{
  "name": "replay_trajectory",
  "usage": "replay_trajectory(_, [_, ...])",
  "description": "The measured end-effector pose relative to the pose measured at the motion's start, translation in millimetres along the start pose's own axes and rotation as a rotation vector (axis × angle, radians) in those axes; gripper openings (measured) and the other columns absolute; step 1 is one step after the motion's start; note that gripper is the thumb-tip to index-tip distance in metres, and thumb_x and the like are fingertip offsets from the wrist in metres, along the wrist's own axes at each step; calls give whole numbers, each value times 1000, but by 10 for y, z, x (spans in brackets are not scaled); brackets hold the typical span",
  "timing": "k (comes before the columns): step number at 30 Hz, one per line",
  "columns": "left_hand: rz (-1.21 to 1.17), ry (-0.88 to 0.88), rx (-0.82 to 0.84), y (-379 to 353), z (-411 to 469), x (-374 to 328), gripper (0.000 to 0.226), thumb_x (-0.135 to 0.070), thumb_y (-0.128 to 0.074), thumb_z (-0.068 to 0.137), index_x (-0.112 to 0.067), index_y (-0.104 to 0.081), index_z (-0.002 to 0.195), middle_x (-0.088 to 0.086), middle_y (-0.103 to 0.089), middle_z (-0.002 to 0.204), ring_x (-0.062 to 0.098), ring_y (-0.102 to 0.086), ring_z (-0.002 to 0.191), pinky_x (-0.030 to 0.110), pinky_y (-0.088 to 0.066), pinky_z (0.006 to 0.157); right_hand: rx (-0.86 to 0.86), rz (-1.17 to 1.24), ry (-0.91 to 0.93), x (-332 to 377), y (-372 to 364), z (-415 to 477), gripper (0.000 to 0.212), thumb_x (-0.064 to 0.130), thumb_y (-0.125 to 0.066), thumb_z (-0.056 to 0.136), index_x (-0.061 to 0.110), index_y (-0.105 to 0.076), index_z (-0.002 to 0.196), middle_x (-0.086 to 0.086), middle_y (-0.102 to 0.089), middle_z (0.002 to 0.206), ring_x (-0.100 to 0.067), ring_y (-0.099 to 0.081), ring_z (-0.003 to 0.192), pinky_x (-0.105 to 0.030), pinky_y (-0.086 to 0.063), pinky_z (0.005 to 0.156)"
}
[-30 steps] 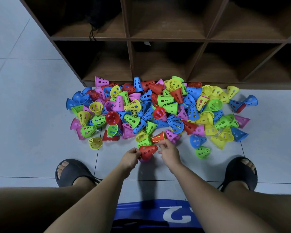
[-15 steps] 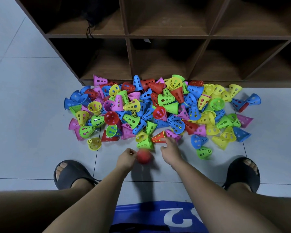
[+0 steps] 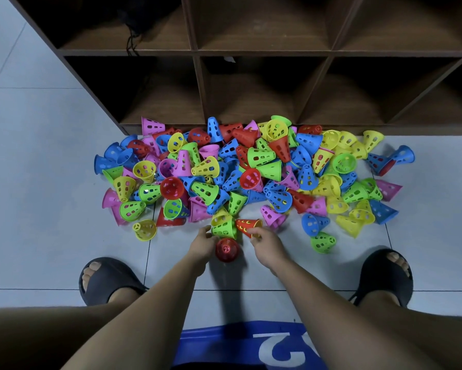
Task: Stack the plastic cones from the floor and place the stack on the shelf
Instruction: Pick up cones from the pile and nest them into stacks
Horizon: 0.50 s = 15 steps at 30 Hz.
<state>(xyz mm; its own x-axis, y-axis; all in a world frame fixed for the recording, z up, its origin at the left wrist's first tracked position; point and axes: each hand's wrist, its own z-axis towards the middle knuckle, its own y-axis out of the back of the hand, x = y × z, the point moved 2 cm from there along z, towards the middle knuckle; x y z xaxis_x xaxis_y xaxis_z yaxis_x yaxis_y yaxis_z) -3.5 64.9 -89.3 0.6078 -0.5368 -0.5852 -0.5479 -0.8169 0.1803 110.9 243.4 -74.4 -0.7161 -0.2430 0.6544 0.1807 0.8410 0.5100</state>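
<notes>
A big pile of perforated plastic cones [image 3: 251, 169] in red, blue, green, yellow and pink lies on the floor before the wooden shelf [image 3: 200, 84]. One red cone [image 3: 226, 250] stands narrow end up just in front of the pile. My left hand [image 3: 202, 245] holds it at its left side, and its curled fingers reach up against a green cone [image 3: 224, 227]. My right hand [image 3: 264, 243] pinches the wide rim of an orange-red cone [image 3: 247, 225] that lies on its side at the pile's near edge.
The shelf's lower cubbies [image 3: 251, 97] open right behind the pile. A dark cord [image 3: 131, 41] hangs in the upper left cubby. My feet in black sandals [image 3: 104, 279] [image 3: 384, 276] flank the hands on the grey tile floor [image 3: 37, 209].
The red cone went from lying between both hands to standing upright by my left hand. My right hand let go of it and took hold of the orange-red cone.
</notes>
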Motion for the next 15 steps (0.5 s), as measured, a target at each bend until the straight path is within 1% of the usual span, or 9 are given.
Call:
replay_trajectory(2, [-69, 30, 21, -17, 2, -22, 52, -20, -69, 99, -25, -48, 147, 10, -65, 132, 26, -69, 112, 36, -62, 82, -1, -15, 15, 9, -16, -23, 30, 10, -56, 102, 20, -74, 124, -1, -60, 134, -23, -61, 120, -31, -48, 99])
replay_trajectory(5, [-107, 38, 7, -29, 15, -49, 47, -22, -73, 97, -24, -51, 139, 12, -68, 126, 24, -71, 105, 30, -57, 70, 6, -26, 34, 14, -37, -46, 30, 10, -55, 103, 17, -74, 125, -2, -61, 132, -22, -63, 118, -29, -48, 99])
replay_trajectory(6, [-117, 41, 1, -33, 28, -48, 46, -23, -73, 98, -22, -53, 139, 13, -69, 125, 24, -71, 102, 30, -57, 70, 8, -34, 39, 14, -44, -51, 30, 9, -55, 103, 17, -74, 125, -2, -61, 132, -22, -63, 118, -29, -48, 100])
replay_trajectory(9, [-94, 39, -17, -47, 81, -28, 42, -29, -76, 97, -18, -59, 134, 15, -71, 124, 27, -72, 106, 37, -62, 84, 6, -48, 45, 27, -43, -72, 30, 9, -55, 102, 17, -73, 125, -1, -61, 131, -22, -63, 117, -29, -48, 100])
replay_trajectory(11, [-56, 15, -51, -60, 71, -50, 35, -30, -78, 96, -17, -61, 124, 12, -71, 118, 27, -71, 107, 37, -60, 86, 4, -54, 46, 38, -37, -91, 30, 9, -55, 102, 17, -74, 124, 0, -62, 130, -20, -63, 117, -27, -47, 98])
replay_trajectory(13, [-20, -6, -98, -78, 26, -100, 36, -31, -82, 93, -16, -61, 118, 9, -70, 110, 25, -70, 103, 36, -59, 84, 2, -62, 61, 49, -32, -112, 30, 8, -55, 101, 17, -75, 123, 0, -62, 129, -20, -63, 116, -26, -47, 97])
replay_trajectory(15, [14, -26, -143, -74, -14, -127, 35, -34, -85, 89, -15, -62, 108, 4, -69, 100, 22, -67, 94, 34, -56, 76, -3, -66, 74, 69, -19, -138, 30, 8, -55, 101, 17, -75, 121, 0, -63, 127, -19, -64, 114, -25, -46, 96])
